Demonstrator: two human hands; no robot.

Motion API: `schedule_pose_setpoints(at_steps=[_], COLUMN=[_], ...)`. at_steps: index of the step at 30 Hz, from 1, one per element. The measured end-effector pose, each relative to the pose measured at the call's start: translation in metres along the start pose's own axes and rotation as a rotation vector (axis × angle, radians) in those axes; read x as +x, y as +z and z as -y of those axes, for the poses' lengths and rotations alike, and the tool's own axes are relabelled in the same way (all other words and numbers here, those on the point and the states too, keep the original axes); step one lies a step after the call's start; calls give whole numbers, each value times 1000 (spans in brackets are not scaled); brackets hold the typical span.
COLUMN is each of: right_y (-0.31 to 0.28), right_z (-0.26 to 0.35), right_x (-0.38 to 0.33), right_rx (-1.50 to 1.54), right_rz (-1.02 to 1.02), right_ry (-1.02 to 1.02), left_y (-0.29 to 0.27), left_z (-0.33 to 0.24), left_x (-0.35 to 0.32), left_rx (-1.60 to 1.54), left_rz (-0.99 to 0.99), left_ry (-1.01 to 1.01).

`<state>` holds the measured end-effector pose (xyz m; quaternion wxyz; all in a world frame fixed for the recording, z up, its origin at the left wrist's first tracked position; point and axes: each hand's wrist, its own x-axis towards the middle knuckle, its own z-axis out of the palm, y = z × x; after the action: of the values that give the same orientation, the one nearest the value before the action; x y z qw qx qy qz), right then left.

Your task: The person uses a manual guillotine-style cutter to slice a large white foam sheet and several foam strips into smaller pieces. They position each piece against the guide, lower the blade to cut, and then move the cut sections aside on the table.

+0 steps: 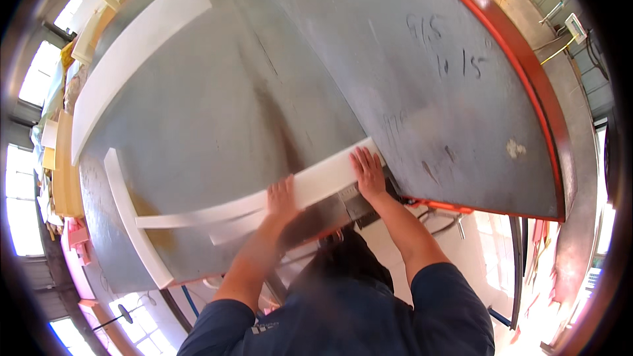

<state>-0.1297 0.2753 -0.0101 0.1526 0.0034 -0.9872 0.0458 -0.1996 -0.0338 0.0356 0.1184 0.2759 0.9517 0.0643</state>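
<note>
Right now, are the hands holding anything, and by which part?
Both press flat on the long white strip: right hand near its right end, left hand nearer its middle. No fingers visibly wrap it.

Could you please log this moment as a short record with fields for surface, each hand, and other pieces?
Surface: grey metal table with an orange-red rim
Left hand: flat on the long white strip
Right hand: flat on the same strip, near its right end
Other pieces: white bar at far left, white strip along the left edge
</note>
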Motion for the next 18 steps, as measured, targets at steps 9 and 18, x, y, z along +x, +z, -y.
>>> schedule_pose_setpoints(at_steps=[9, 18], right_y=[-8, -11], right_z=[-2, 2], right_x=[-8, -13], right_rx=[22, 23], right_rz=[12, 45], right_ry=[-8, 4], left_y=[-23, -22], left_z=[-14, -20], left_x=[-10, -9], left_rx=[48, 66], left_rz=[56, 81], left_ry=[-41, -43])
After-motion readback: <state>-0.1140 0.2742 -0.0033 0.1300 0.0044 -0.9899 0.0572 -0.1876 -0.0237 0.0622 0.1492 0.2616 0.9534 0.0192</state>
